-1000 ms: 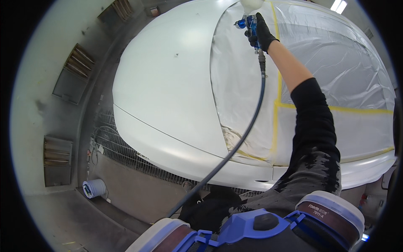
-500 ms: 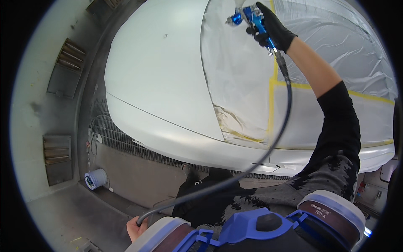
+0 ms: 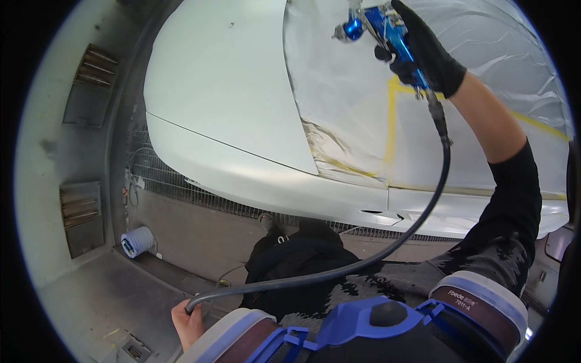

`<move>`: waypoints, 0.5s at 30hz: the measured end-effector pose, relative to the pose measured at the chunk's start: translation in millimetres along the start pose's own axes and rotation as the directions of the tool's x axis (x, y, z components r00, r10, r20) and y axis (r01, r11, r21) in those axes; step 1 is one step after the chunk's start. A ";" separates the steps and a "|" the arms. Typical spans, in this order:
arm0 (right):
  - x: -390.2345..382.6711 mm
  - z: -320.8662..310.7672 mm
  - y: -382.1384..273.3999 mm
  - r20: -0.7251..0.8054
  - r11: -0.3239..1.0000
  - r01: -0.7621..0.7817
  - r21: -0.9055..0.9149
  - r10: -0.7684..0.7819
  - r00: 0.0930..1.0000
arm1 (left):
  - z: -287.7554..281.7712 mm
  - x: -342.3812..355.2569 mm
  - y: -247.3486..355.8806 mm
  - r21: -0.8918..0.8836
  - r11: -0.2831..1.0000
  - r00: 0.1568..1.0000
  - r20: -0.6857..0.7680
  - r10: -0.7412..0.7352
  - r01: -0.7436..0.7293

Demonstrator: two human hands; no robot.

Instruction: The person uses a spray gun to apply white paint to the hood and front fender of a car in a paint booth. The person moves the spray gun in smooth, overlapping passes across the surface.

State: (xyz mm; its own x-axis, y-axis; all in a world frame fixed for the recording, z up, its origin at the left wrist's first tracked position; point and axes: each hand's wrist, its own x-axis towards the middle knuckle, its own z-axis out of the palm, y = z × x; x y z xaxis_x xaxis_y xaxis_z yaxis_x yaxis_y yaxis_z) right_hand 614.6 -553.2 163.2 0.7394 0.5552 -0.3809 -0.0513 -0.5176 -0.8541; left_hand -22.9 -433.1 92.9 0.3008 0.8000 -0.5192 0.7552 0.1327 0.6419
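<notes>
My right hand (image 3: 437,60), in a black glove, is wrapped round the handle of a blue spray gun (image 3: 396,39) with a silver nozzle pointing left. The gun is above clear plastic film (image 3: 339,85) that covers part of a car, edged with yellow masking tape (image 3: 391,130). A dark air hose (image 3: 345,270) runs from the gun's handle down across my body to my bare left hand (image 3: 186,323). That hand is closed round the hose at lower left. The car's pale hood (image 3: 218,72) and fender (image 3: 260,172) are uncovered, left of and below the film.
A white bucket (image 3: 140,241) lies tipped on the floor at left. Floor grating (image 3: 175,178) runs alongside the car. Vent panels (image 3: 82,212) sit in the left wall. A blue-and-white respirator (image 3: 369,323) fills the lower edge.
My right hand and the spray gun have moved right and slightly down. The hose now bows further right. The car sits a little higher in the view.
</notes>
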 end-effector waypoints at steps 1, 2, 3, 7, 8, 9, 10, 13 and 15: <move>-13.4 -2.2 5.5 0.002 1.000 -0.019 -0.008 0.019 1.000 | 0.7 0.0 1.7 0.000 1.000 1.000 0.009 0.008 -0.008; -26.3 -5.0 11.0 0.020 0.999 -0.051 0.005 0.051 0.999 | 0.2 -0.6 3.5 0.003 1.000 1.000 0.018 0.011 -0.011; -38.4 -9.3 15.5 0.037 0.996 -0.081 0.023 0.080 0.996 | -0.3 -1.0 5.5 0.008 1.000 0.999 0.028 0.015 -0.016; -75.6 -20.5 29.2 0.111 0.979 -0.171 0.109 0.159 0.981 | 0.5 -2.7 10.4 0.028 1.000 0.994 0.113 -0.009 0.006; -79.8 -21.8 31.6 0.123 0.976 -0.181 0.121 0.167 0.978 | 2.5 -3.4 10.6 0.033 0.999 0.993 0.114 -0.011 0.008; -81.6 -22.1 34.5 0.127 0.975 -0.183 0.125 0.167 0.978 | 4.7 -4.2 10.8 0.040 0.999 0.993 0.116 -0.012 0.007; -81.7 -22.5 37.3 0.124 0.975 -0.183 0.129 0.167 0.978 | 7.0 -5.2 11.1 0.048 0.999 0.995 0.100 -0.010 0.005; -77.5 -25.2 47.6 0.102 0.979 -0.162 0.123 0.150 0.983 | 12.0 -7.9 12.0 0.064 0.998 0.998 0.067 0.008 -0.012; -78.2 -28.9 54.8 0.178 0.992 -0.098 0.081 0.083 0.981 | 9.7 -9.6 14.5 0.079 0.997 0.997 0.075 0.020 -0.026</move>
State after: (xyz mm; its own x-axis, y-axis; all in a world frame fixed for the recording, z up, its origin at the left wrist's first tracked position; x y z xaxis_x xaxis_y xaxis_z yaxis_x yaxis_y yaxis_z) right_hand 573.3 -643.8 156.5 0.6013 0.6175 -0.5071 -0.1777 -0.5154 -0.8383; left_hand -9.1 -444.5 101.7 0.3588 0.7565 -0.5469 0.7907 0.0650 0.6087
